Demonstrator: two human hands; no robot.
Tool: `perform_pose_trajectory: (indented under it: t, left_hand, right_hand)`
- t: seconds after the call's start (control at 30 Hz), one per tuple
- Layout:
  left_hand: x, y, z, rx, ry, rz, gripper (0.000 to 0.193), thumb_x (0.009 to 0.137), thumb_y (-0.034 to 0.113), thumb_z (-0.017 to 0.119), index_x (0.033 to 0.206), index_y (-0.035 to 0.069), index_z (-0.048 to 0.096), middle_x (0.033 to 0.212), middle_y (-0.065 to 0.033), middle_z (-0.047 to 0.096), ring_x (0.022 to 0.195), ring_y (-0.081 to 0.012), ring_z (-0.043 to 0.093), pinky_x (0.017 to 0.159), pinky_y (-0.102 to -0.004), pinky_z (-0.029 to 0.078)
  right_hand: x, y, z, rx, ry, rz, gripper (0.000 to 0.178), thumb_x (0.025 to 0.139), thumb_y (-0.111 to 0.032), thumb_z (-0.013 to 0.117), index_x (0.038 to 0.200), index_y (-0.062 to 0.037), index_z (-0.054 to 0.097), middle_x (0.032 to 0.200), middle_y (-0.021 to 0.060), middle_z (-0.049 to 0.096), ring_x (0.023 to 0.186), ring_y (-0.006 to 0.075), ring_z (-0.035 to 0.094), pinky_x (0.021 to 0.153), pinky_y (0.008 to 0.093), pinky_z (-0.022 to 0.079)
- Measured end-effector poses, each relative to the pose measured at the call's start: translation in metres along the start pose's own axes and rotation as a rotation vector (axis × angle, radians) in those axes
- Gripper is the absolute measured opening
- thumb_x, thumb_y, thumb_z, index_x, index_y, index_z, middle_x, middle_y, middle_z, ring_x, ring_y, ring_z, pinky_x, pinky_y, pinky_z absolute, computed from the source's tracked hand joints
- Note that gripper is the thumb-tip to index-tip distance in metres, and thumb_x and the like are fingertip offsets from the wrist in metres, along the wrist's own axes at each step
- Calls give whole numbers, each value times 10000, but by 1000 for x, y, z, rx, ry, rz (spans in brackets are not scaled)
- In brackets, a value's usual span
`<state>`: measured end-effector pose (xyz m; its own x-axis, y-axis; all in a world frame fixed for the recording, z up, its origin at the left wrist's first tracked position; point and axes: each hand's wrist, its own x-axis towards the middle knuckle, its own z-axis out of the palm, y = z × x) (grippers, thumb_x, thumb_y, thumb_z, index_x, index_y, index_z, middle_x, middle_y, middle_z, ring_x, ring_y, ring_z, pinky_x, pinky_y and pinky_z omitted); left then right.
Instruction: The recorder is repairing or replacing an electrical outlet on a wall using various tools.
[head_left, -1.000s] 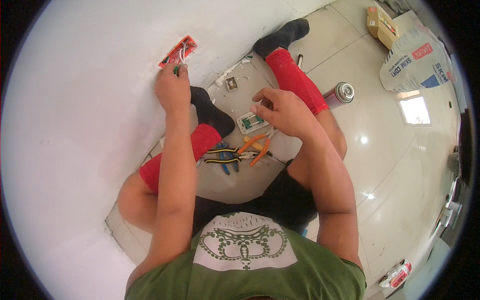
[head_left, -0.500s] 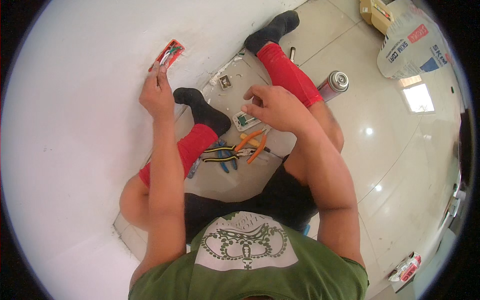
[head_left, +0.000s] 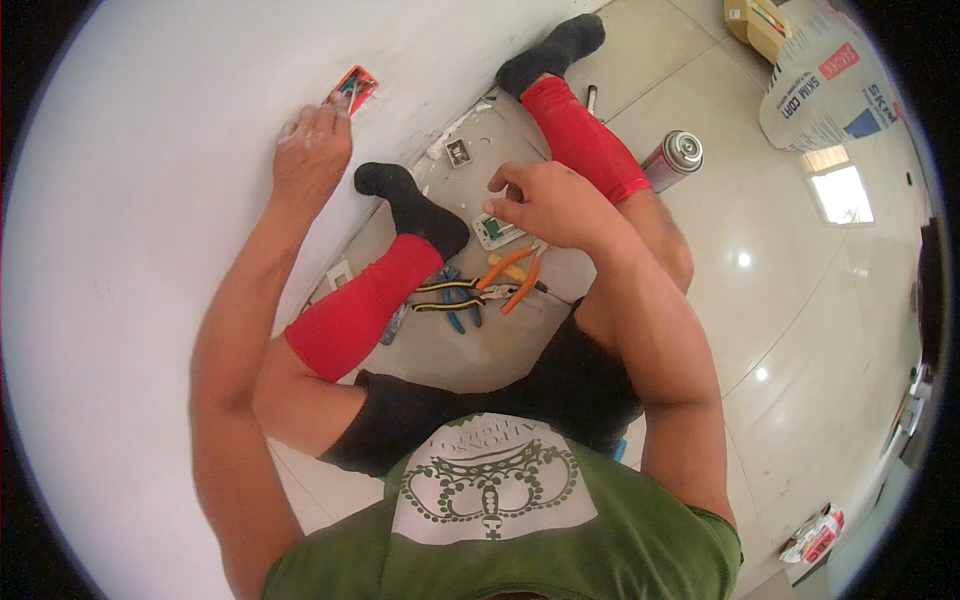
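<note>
A: Surface and room first?

B: White wall (head_left: 150, 250) on the left, meeting a floor (head_left: 810, 320) of glossy pale tiles, with light reflections at right. White crumbs along the joint. Far right: a printed sack (head_left: 830, 100) beside a cardboard box (head_left: 757, 28).

A: On the floor nearer the person?

B: Spray can (head_left: 676, 157), upright beside the right leg. Between the legs, pliers with orange handles (head_left: 521, 282), others with black-and-yellow handles (head_left: 440, 296), and a blue-handled tool (head_left: 462, 308) beneath. A white-and-green plate (head_left: 492, 231) lies just above them.

A: Differences from half a second ago?

B: Left forearm swung outward, baring more of the red leg sleeve (head_left: 365, 315). Left hand (head_left: 314, 150) turned back-up; its thumb side showed before. Right hand (head_left: 555, 203) much as it was.

A: And the work itself?

B: Orange-red wall box (head_left: 366, 80), set in the wall, wires (head_left: 354, 97) inside. Left fingers bunched at its lower end; cannot tell whether they pinch a wire. Right hand well apart from the box, loosely curled above the plate, thumb and forefinger spread.
</note>
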<state>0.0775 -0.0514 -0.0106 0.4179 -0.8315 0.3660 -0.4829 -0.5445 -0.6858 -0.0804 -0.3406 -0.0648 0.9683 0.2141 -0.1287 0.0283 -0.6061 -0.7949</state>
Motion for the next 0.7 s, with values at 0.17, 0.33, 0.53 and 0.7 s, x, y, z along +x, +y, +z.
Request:
perform_pose_trajectory:
  t: [0.17, 0.33, 0.53, 0.7]
  left_hand:
    - [-2, -9, 3, 2, -79, 224, 206, 859, 105, 670, 1053, 35, 673, 807, -30, 583, 774, -176, 601, 685, -330, 475]
    - [1, -2, -1, 57, -70, 95, 273, 870, 111, 666, 1129, 46, 605, 791, -14, 599, 787, -163, 612, 676, -325, 482]
    - [11, 0, 10, 3, -79, 7, 193, 883, 117, 653, 1059, 97, 578, 763, -34, 644, 763, -179, 678, 580, -345, 556]
    - [32, 2, 9, 1, -91, -42, 137, 898, 123, 636, 1008, 126, 556, 733, -27, 660, 646, -220, 709, 527, -356, 591]
  right_hand:
    - [0, 7, 8, -8, 2, 10, 394, 928, -354, 685, 1132, -17, 691, 875, 161, 717, 849, 327, 704, 773, 414, 540]
    - [-5, 0, 0, -15, -38, 31, 434, 922, -399, 676, 1138, -24, 700, 994, 209, 736, 975, 372, 708, 879, 454, 552]
    - [0, 7, 12, -60, -11, -8, 408, 930, -374, 684, 1138, -23, 691, 893, 165, 724, 875, 333, 709, 800, 422, 543]
    - [4, 15, 21, -66, -36, 6, 412, 930, -375, 684, 1140, -21, 689, 889, 165, 723, 860, 331, 707, 791, 423, 541]
